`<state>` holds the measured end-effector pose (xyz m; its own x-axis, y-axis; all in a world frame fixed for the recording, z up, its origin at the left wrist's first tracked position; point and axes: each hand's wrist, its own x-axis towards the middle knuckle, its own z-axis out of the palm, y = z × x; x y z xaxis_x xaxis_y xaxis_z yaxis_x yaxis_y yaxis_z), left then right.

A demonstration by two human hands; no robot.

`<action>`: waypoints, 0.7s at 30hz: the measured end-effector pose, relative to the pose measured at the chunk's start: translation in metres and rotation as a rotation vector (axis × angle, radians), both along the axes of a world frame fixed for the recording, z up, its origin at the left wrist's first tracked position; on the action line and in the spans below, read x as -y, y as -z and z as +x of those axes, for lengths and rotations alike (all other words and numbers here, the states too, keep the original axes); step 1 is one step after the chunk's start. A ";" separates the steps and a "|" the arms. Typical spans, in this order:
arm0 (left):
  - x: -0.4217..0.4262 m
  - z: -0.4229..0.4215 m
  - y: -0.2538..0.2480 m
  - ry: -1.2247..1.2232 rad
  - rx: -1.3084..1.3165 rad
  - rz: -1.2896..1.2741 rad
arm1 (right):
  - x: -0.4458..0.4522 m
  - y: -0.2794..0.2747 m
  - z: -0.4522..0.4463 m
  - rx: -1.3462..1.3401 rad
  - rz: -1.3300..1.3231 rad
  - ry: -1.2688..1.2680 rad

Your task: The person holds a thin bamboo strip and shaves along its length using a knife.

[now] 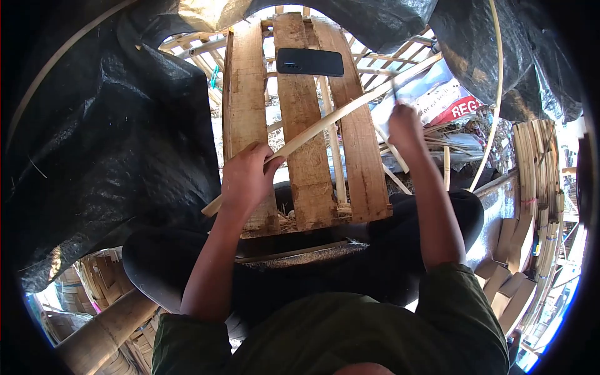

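Observation:
My left hand [247,178] is closed around a long pale bamboo strip [337,117] near its lower end. The strip slants up to the right across a small table of rough wooden planks [303,156]. My right hand [406,128] is closed on a knife [394,90], whose thin dark blade points up toward the strip's far part; its handle is hidden in my fist. Whether blade and strip touch, I cannot tell. A black phone [310,62] lies on the planks, beyond the strip.
Black plastic sheeting [125,137] hangs at the left and along the top. A printed sack [437,100] and loose bamboo strips lie beyond my right hand. Bundled strips [531,169] stand at the right. A thick bamboo pole [106,331] runs along the lower left.

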<state>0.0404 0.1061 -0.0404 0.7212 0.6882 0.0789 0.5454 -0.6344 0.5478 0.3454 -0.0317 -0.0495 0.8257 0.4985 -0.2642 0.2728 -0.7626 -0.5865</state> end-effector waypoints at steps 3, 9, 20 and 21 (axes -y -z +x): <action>-0.001 0.001 -0.004 -0.008 -0.049 -0.036 | -0.012 -0.020 -0.065 -0.357 -0.022 -0.141; 0.000 0.000 0.004 -0.003 0.004 0.024 | 0.003 0.014 -0.003 -0.401 0.200 0.006; 0.000 0.000 -0.001 -0.005 -0.067 -0.015 | -0.014 -0.019 -0.073 -0.369 -0.100 -0.144; -0.001 0.001 -0.001 0.001 -0.074 -0.010 | -0.014 -0.024 -0.080 -0.173 -0.064 -0.209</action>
